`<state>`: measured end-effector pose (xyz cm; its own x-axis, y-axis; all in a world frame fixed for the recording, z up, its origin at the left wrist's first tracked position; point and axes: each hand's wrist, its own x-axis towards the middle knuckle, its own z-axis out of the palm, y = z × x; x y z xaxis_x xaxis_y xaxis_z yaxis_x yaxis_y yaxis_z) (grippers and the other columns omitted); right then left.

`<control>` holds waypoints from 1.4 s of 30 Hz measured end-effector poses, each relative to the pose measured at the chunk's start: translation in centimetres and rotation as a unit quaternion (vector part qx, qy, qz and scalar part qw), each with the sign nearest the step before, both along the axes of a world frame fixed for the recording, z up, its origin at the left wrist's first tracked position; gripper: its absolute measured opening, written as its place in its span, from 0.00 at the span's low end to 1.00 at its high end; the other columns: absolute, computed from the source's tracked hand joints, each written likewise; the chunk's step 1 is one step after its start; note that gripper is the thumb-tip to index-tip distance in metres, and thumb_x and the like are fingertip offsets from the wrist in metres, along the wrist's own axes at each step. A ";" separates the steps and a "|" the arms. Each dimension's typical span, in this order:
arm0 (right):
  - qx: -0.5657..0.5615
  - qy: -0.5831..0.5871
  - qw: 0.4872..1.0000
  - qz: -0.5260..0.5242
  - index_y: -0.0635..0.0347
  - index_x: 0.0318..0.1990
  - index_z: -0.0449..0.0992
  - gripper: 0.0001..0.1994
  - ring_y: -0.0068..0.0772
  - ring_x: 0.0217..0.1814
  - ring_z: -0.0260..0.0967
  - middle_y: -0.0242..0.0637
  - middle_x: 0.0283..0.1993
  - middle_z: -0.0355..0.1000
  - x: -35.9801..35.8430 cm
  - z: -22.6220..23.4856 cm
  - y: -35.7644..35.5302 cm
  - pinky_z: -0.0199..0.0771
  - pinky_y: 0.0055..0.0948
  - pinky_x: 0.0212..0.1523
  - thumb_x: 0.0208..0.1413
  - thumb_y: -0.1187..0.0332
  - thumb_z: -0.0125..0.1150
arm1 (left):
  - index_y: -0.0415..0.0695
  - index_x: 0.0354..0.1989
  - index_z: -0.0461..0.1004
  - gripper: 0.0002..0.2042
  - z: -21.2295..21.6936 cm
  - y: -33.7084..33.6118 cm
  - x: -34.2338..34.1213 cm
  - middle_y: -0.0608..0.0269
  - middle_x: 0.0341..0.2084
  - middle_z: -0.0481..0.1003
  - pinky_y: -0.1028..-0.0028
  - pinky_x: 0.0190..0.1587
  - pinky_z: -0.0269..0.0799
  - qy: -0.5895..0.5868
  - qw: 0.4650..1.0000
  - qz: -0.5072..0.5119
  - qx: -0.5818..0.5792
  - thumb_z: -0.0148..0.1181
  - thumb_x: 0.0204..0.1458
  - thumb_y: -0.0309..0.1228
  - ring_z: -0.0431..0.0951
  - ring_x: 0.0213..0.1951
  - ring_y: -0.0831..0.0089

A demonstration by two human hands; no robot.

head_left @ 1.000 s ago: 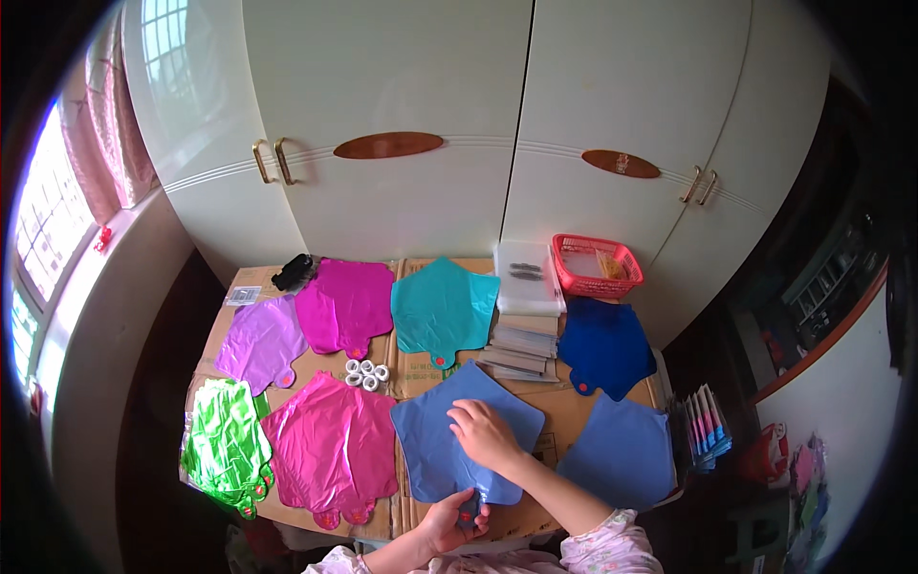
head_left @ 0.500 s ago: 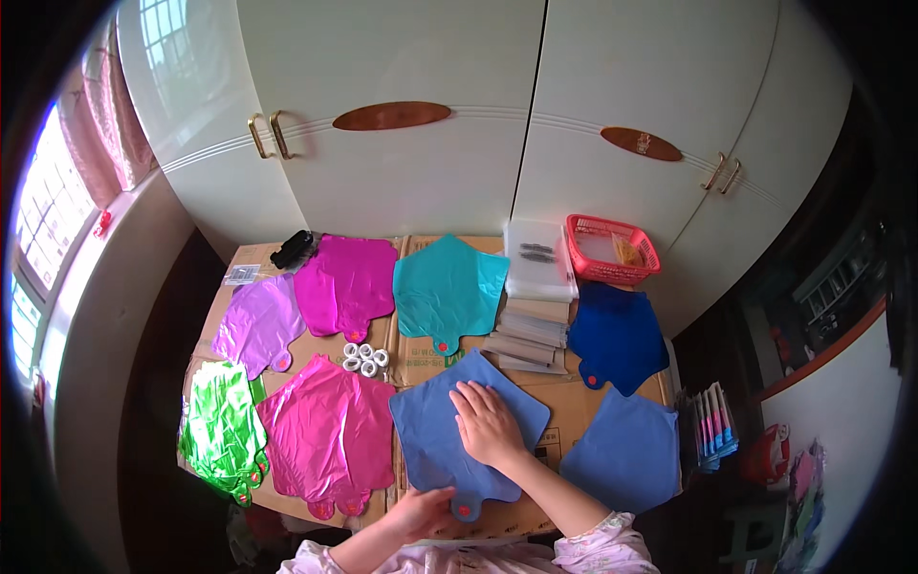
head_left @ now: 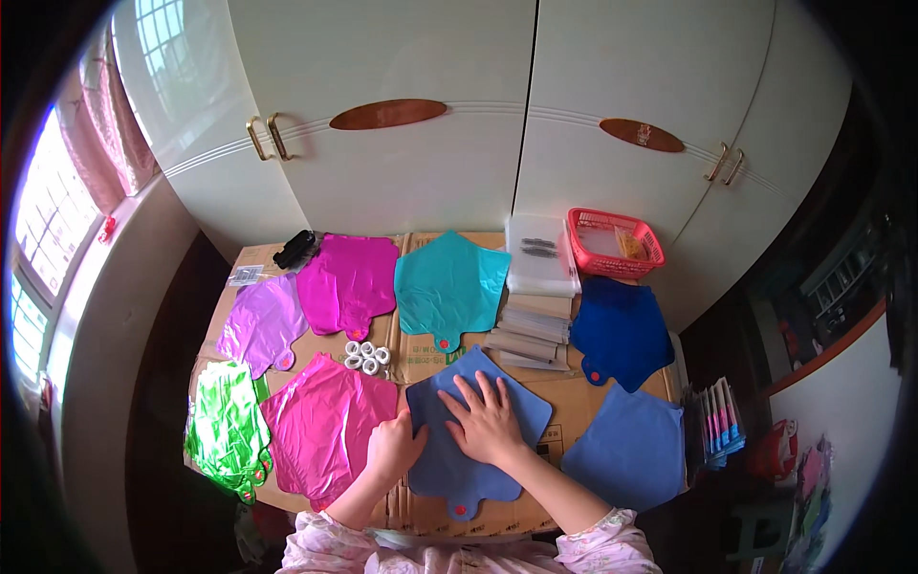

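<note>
The right hand (head_left: 490, 421) lies flat, fingers spread open, on the slate-blue foil balloon (head_left: 475, 435). The left hand (head_left: 394, 448) has its grip curled on the balloon's left edge, holding it on the worktop (head_left: 559, 383).

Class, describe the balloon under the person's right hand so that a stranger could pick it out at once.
Start at the cardboard table before the white cupboards. At its near edge lies a flat, dusty-blue foil balloon, pressed by the right hand. Its pink neighbour is shiny; the other matching blue one lies untouched.

slate-blue foil balloon (head_left: 442, 459) | deflated, flat | on cardboard, near edge | neck toward person
</note>
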<state>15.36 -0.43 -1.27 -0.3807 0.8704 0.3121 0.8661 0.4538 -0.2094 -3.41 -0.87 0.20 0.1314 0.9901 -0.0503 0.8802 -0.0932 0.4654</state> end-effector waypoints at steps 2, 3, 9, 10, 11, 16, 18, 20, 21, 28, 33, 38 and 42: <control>0.000 0.003 1.000 0.003 0.47 0.60 0.66 0.25 0.50 0.69 0.48 0.38 0.66 0.56 0.1 -0.3 0.1 0.43 0.60 0.65 0.54 0.54 0.54 | 0.36 0.32 0.69 0.15 0.0 -0.3 0.1 0.44 0.16 0.73 0.55 0.28 0.74 0.008 1.000 -0.005 0.006 0.59 0.47 0.38 0.77 0.23 0.47; -0.007 0.008 1.000 -0.002 0.47 0.60 0.65 0.26 0.50 0.69 0.48 0.37 0.66 0.56 0.1 -0.5 0.3 0.43 0.59 0.65 0.53 0.54 0.54 | 0.36 0.32 0.69 0.15 0.0 -0.4 0.2 0.45 0.16 0.73 0.55 0.28 0.74 0.012 1.000 -0.007 0.009 0.58 0.48 0.38 0.77 0.23 0.47; -0.017 -0.001 1.000 -0.017 0.49 0.61 0.64 0.29 0.50 0.68 0.48 0.36 0.66 0.56 -0.1 -0.5 0.4 0.42 0.58 0.66 0.51 0.52 0.56 | 0.37 0.31 0.69 0.14 0.1 -0.4 0.3 0.46 0.15 0.73 0.54 0.27 0.73 0.005 1.000 -0.009 0.009 0.59 0.46 0.36 0.77 0.23 0.47; -0.013 -0.001 1.000 -0.017 0.49 0.61 0.64 0.29 0.49 0.68 0.48 0.36 0.65 0.56 -0.1 -0.6 0.3 0.42 0.58 0.67 0.51 0.53 0.56 | 0.37 0.31 0.69 0.14 0.4 -0.4 0.3 0.46 0.16 0.73 0.55 0.27 0.74 0.022 1.000 -0.017 0.000 0.59 0.46 0.37 0.77 0.23 0.48; -0.010 -0.001 1.000 -0.016 0.49 0.61 0.64 0.29 0.49 0.69 0.47 0.35 0.65 0.56 -0.1 -0.6 0.3 0.42 0.57 0.67 0.51 0.53 0.55 | 0.37 0.30 0.69 0.14 0.7 -0.3 0.2 0.46 0.16 0.73 0.55 0.27 0.74 0.040 0.999 -0.024 -0.008 0.58 0.46 0.37 0.77 0.23 0.48; -0.010 0.009 1.000 0.008 0.53 0.62 0.63 0.28 0.42 0.71 0.46 0.35 0.67 0.55 0.2 -0.6 0.5 0.42 0.53 0.68 0.53 0.54 0.53 | 0.38 0.27 0.70 0.13 2.2 0.3 0.2 0.47 0.17 0.74 0.57 0.27 0.74 0.039 0.999 -0.023 0.003 0.56 0.46 0.38 0.77 0.23 0.49; -0.016 0.009 1.000 0.021 0.55 0.62 0.63 0.28 0.39 0.71 0.46 0.35 0.67 0.54 0.2 -0.5 0.5 0.42 0.52 0.69 0.54 0.55 0.52 | 0.38 0.25 0.70 0.13 2.7 0.4 0.8 0.48 0.17 0.74 0.57 0.27 0.74 0.046 0.999 -0.017 0.002 0.55 0.47 0.38 0.77 0.22 0.50; -0.022 0.007 0.999 0.034 0.56 0.62 0.62 0.28 0.37 0.71 0.46 0.35 0.68 0.54 0.2 -0.4 0.5 0.42 0.50 0.69 0.54 0.56 0.52 | 0.39 0.24 0.71 0.12 2.9 0.4 1.3 0.47 0.17 0.74 0.57 0.26 0.74 0.037 0.999 -0.035 0.016 0.55 0.46 0.37 0.77 0.23 0.50; -0.029 0.001 0.999 0.034 0.56 0.62 0.62 0.28 0.37 0.71 0.45 0.35 0.68 0.53 0.2 -0.6 0.5 0.41 0.52 0.69 0.54 0.56 0.51 | 0.39 0.24 0.71 0.12 2.9 0.5 1.6 0.47 0.18 0.74 0.57 0.26 0.74 0.033 0.998 -0.046 0.022 0.55 0.46 0.37 0.77 0.23 0.50; -0.062 -0.042 0.997 0.025 0.51 0.60 0.66 0.25 0.43 0.72 0.43 0.34 0.70 0.51 0.2 -0.3 0.6 0.39 0.61 0.67 0.53 0.55 0.50 | 0.41 0.27 0.71 0.08 2.6 0.0 4.0 0.47 0.24 0.73 0.57 0.27 0.74 0.019 0.992 -0.113 0.045 0.53 0.47 0.33 0.76 0.24 0.51; -0.035 -0.004 0.999 0.026 0.49 0.58 0.69 0.26 0.45 0.72 0.43 0.34 0.70 0.51 0.4 -1.2 0.7 0.39 0.61 0.66 0.50 0.53 0.52 | 0.40 0.29 0.71 0.07 2.2 -0.9 5.0 0.46 0.29 0.71 0.59 0.27 0.75 0.064 0.988 -0.127 0.067 0.54 0.46 0.31 0.77 0.26 0.51; -0.062 -0.013 0.998 0.021 0.47 0.60 0.66 0.30 0.44 0.73 0.41 0.33 0.70 0.51 0.2 -0.4 0.6 0.37 0.60 0.67 0.50 0.48 0.54 | 0.39 0.36 0.66 0.08 2.3 -2.4 3.3 0.49 0.27 0.72 0.64 0.25 0.76 0.128 0.983 -0.122 0.055 0.52 0.47 0.25 0.78 0.27 0.55; -0.072 -0.018 0.997 0.010 0.43 0.62 0.63 0.30 0.43 0.73 0.41 0.33 0.70 0.50 0.2 0.1 0.5 0.36 0.58 0.68 0.51 0.46 0.53 | 0.39 0.39 0.62 0.11 1.9 -3.6 1.7 0.52 0.22 0.73 0.65 0.23 0.76 0.139 0.986 -0.095 0.012 0.52 0.46 0.24 0.78 0.21 0.56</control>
<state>15.54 0.10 -1.19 -0.4075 0.8972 0.1701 0.8649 0.4390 -0.2434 -1.70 -4.51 2.06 0.2984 0.9504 -0.0881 0.9390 -0.2758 0.2055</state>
